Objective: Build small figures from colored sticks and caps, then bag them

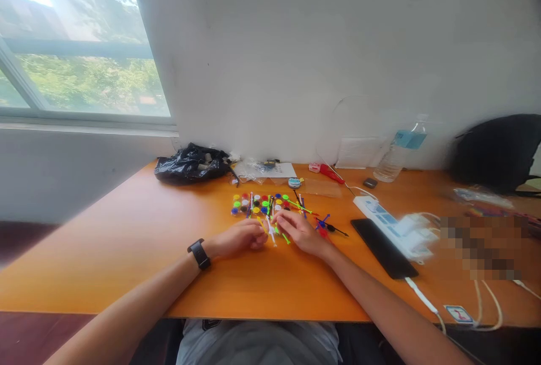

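Small round plastic discs (256, 210) in yellow, red, white, green, blue and black stand in rows on the table. Thin coloured arrow-shaped pieces (302, 207) lie among them and to their right. Nearer me, my left hand (248, 234) has its fingers curled closed, beside a yellow piece (260, 221). My right hand (299, 231) is bent over with thumb and fingers pressed together. Between the hands is a white arrow piece (271, 231), with a green arrow (285, 235) under the right hand. Whatever either set of fingers grips is too small to tell.
Blue, red and black arrow pieces (332, 228) lie right of my right hand. Farther right are a black phone (384, 248), a white power strip (380, 216) with cables and a water bottle (395, 156). A black plastic bag (192, 163) and red-handled tool (331, 172) lie by the wall.
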Demonstrator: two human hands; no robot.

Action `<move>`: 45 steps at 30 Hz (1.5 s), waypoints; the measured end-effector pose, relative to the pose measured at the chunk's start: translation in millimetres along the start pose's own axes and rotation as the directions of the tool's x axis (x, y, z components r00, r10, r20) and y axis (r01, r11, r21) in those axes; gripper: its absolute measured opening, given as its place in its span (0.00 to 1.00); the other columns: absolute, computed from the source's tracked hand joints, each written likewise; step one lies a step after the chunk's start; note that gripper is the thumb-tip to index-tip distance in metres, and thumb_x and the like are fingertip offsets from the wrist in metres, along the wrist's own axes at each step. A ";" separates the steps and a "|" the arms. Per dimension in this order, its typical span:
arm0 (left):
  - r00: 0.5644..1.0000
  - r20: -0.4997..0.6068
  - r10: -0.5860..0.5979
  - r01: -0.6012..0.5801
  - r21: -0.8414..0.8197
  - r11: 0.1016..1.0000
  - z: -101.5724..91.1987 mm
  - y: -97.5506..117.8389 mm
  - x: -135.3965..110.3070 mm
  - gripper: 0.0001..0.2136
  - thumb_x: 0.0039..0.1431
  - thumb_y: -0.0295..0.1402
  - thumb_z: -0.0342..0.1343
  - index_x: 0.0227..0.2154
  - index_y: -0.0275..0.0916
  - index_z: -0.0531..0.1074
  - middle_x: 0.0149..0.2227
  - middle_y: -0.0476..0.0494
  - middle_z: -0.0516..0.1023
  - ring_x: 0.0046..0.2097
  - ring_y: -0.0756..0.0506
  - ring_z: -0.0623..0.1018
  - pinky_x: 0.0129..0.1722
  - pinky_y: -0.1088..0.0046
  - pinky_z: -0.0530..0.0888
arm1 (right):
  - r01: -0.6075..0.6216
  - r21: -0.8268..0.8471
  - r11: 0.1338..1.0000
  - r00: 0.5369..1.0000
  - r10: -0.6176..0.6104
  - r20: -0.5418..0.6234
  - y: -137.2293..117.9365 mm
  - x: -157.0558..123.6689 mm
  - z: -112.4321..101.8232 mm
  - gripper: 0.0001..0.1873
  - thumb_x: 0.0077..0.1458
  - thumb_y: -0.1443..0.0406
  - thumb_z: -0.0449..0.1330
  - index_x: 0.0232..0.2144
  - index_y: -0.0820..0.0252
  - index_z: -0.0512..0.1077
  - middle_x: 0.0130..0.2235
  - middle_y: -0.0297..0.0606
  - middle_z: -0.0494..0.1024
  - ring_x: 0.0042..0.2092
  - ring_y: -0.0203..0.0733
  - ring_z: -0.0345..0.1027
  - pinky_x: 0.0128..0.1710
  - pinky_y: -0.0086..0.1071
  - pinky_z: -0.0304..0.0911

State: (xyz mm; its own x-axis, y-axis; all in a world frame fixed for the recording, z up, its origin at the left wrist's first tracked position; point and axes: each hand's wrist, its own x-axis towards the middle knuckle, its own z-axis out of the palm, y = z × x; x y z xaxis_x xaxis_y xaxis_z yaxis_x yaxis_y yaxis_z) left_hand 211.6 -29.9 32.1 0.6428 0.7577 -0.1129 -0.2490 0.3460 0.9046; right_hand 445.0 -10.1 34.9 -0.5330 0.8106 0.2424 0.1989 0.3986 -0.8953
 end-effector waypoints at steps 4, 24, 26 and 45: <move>1.000 -0.007 -0.003 0.003 -0.006 1.000 3.5 2.6 -1.2 0.16 0.56 0.37 0.65 0.25 0.38 0.63 0.25 0.50 0.65 0.26 0.52 0.62 0.27 0.72 0.56 | 0.031 -0.038 0.999 0.998 -0.029 0.060 -8.8 -2.7 -1.1 0.21 0.68 0.47 0.58 0.36 0.57 0.76 0.33 0.35 0.72 0.36 0.41 0.64 0.37 0.34 0.60; 0.999 -0.022 0.046 -0.045 0.028 0.999 12.3 10.3 -3.7 0.13 0.56 0.35 0.65 0.25 0.37 0.66 0.24 0.51 0.66 0.25 0.53 0.61 0.27 0.72 0.56 | 0.017 -0.014 1.000 0.998 -0.016 0.066 -16.4 -2.4 2.2 0.15 0.62 0.53 0.66 0.34 0.58 0.74 0.34 0.34 0.72 0.36 0.39 0.64 0.38 0.33 0.62; 0.998 -0.022 0.057 -0.057 0.024 0.998 11.8 9.6 -3.4 0.11 0.56 0.35 0.64 0.27 0.37 0.67 0.24 0.51 0.67 0.25 0.53 0.62 0.27 0.73 0.56 | 0.017 -0.014 1.000 0.997 -0.016 0.069 -14.0 -2.1 2.1 0.15 0.62 0.52 0.66 0.34 0.58 0.74 0.34 0.34 0.73 0.36 0.39 0.65 0.39 0.33 0.62; 0.995 -0.038 0.089 -0.085 0.089 0.992 10.7 8.4 -1.7 0.10 0.57 0.34 0.61 0.25 0.37 0.68 0.23 0.51 0.66 0.25 0.53 0.62 0.27 0.73 0.57 | 0.019 -0.006 1.000 0.999 -0.019 0.049 -7.2 -1.0 2.5 0.14 0.63 0.53 0.66 0.35 0.58 0.74 0.33 0.33 0.71 0.34 0.38 0.63 0.36 0.32 0.59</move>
State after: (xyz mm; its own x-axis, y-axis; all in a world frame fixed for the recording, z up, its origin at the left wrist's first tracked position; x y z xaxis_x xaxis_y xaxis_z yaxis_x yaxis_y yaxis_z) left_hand 216.2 -34.2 44.3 0.5904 0.8057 -0.0476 -0.2376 0.2299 0.9438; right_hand 442.1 -14.8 40.2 -0.5765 0.7808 0.2407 0.1931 0.4165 -0.8884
